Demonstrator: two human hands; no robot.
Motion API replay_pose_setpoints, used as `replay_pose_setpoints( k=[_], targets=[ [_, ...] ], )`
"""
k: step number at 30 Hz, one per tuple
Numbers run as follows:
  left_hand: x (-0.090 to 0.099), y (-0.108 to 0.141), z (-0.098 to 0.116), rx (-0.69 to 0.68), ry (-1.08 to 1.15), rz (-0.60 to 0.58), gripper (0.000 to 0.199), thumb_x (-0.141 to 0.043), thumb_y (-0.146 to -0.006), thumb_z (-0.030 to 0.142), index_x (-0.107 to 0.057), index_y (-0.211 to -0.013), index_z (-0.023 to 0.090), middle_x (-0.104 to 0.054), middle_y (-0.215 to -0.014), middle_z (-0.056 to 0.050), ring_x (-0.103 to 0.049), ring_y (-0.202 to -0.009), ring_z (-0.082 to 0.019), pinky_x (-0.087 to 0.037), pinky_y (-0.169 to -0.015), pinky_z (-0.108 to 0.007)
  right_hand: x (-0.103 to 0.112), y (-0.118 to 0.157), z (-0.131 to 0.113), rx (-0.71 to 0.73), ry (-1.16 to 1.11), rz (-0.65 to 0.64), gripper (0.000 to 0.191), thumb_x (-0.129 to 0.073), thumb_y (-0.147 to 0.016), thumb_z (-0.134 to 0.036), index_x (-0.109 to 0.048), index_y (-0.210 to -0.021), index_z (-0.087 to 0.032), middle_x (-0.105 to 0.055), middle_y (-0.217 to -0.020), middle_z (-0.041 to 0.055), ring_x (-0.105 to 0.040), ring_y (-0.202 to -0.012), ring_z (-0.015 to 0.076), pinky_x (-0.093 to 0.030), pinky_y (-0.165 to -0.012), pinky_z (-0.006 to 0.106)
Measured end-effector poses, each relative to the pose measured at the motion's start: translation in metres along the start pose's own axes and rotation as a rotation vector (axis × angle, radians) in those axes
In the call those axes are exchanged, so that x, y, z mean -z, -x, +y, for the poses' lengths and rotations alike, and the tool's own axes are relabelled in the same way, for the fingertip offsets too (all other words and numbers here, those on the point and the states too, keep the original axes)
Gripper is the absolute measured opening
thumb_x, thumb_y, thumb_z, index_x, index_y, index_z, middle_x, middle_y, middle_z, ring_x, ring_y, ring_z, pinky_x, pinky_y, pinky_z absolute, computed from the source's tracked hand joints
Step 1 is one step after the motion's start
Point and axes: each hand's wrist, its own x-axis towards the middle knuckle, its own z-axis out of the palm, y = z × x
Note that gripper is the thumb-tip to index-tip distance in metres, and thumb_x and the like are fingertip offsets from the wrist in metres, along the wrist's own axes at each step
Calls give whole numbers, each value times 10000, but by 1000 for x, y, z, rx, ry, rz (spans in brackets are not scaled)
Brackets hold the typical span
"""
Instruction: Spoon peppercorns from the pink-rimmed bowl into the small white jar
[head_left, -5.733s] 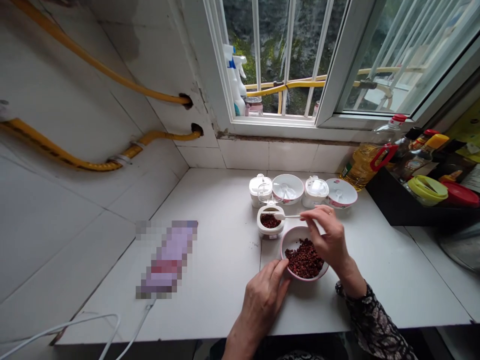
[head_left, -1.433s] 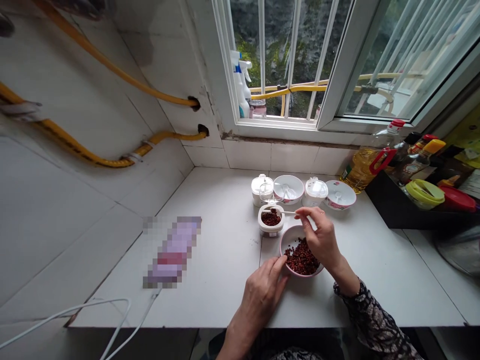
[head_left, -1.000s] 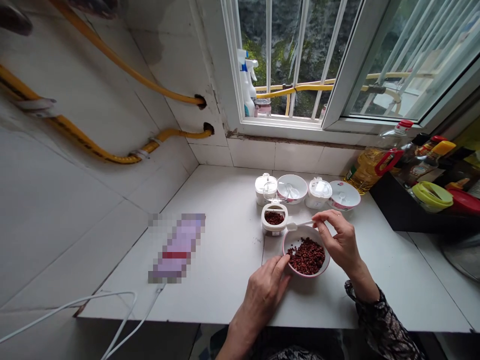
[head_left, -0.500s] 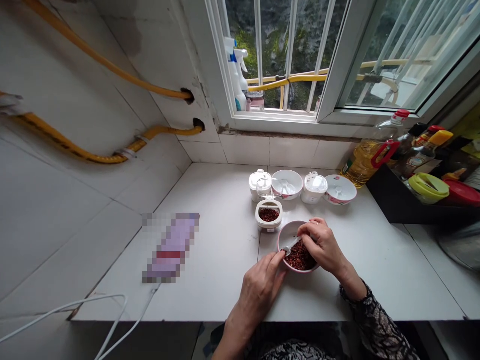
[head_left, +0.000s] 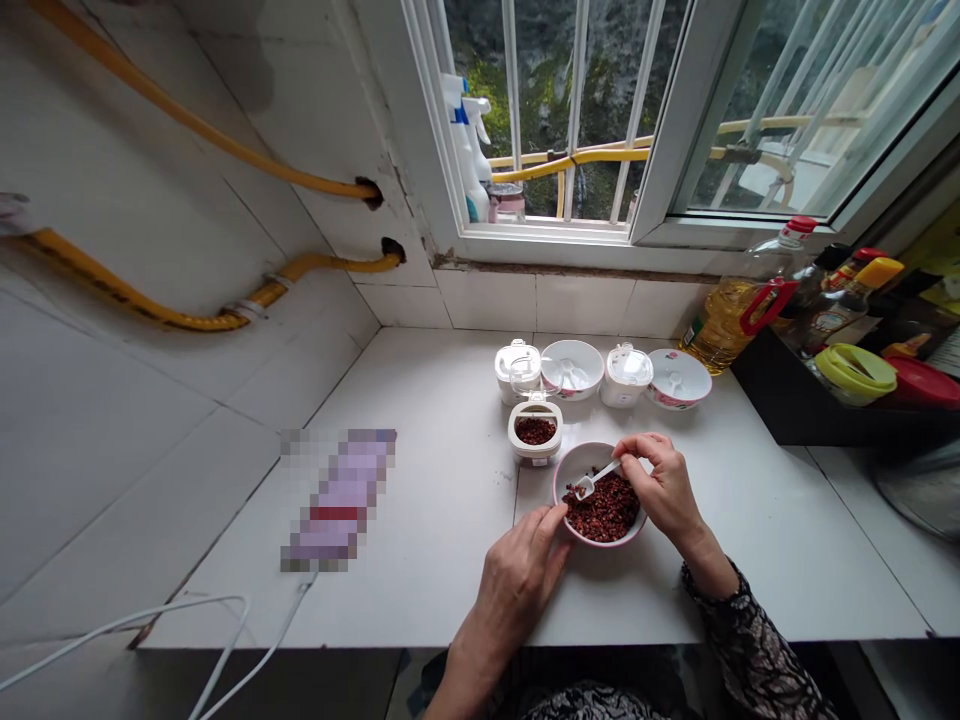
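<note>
A pink-rimmed white bowl (head_left: 559,508) of dark red peppercorns (head_left: 606,512) stands on the counter before me. My left hand (head_left: 517,570) grips the bowl's near left rim, fingertips against its edge. Pinched by its handle, a small white spoon (head_left: 600,478) is in my right hand (head_left: 656,485) over the bowl. Its scoop lies low at the left part of the bowl, with a few peppercorns at its tip. Just behind the bowl sits an open white seasoning jar (head_left: 535,453), its clear lid raised, holding similar peppercorns.
Behind stand two lidded white jars (head_left: 517,372) (head_left: 628,376) and two flowered bowls (head_left: 572,372) (head_left: 679,380) with white spoons inside. An oil bottle (head_left: 739,310) and a black box (head_left: 780,400) of condiments occupy the right. A blurred purple object (head_left: 341,500) with a white cable (head_left: 247,625) lies left.
My right hand has drawn back a little to the right and turned, so more of the spoon and peppercorns shows. My left hand stays at the bowl's rim.
</note>
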Motion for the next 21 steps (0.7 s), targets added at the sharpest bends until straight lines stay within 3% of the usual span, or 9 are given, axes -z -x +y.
replay_pose_setpoints(
  k=[4, 9, 13, 17, 21],
  targets=[
    [-1, 0, 0, -5, 3, 5, 277, -398, -1015, 228, -456, -1275, 154, -690, -1029, -109, -696, -904, -196, -579, -747, -285, 0, -1, -2, -71, -49, -24, 162, -512, -751, -253, -649, -668, -227, -643, -605, 18, -594, -770, 230, -439, -808, 370],
    [-1, 0, 0, -11, -1, 12, 275, -394, -1016, 225, -458, -1273, 149, -689, -1023, -110, -695, -906, -201, -576, -746, -286, 4, -4, -5, -275, -303, -66, 152, -542, -709, -316, -629, -651, -207, -569, -545, -11, -538, -578, 171, -423, -622, 302],
    [-2, 1, 0, -7, 3, 6, 291, -410, -1007, 215, -449, -1288, 148, -685, -1041, -115, -692, -923, -204, -578, -755, -290, 5, -8, -5, -341, -435, -71, 141, -586, -684, -320, -642, -655, -194, -570, -525, -16, -538, -559, 156, -434, -618, 291],
    [-2, 1, 0, -9, -2, 7, 312, -409, -999, 197, -438, -1308, 162, -683, -1040, -107, -691, -929, -201, -583, -760, -292, 4, -12, -9, -316, -471, -45, 151, -627, -713, -338, -657, -719, -190, -617, -565, -5, -577, -593, 162, -464, -654, 300],
    [-1, 1, 0, -11, -6, 9, 303, -402, -1004, 200, -437, -1302, 159, -684, -1038, -107, -691, -929, -200, -585, -771, -296, 0, -14, -24, -139, -377, 36, 160, -610, -820, -347, -665, -839, -198, -689, -714, 26, -647, -690, 187, -492, -690, 318]
  ],
)
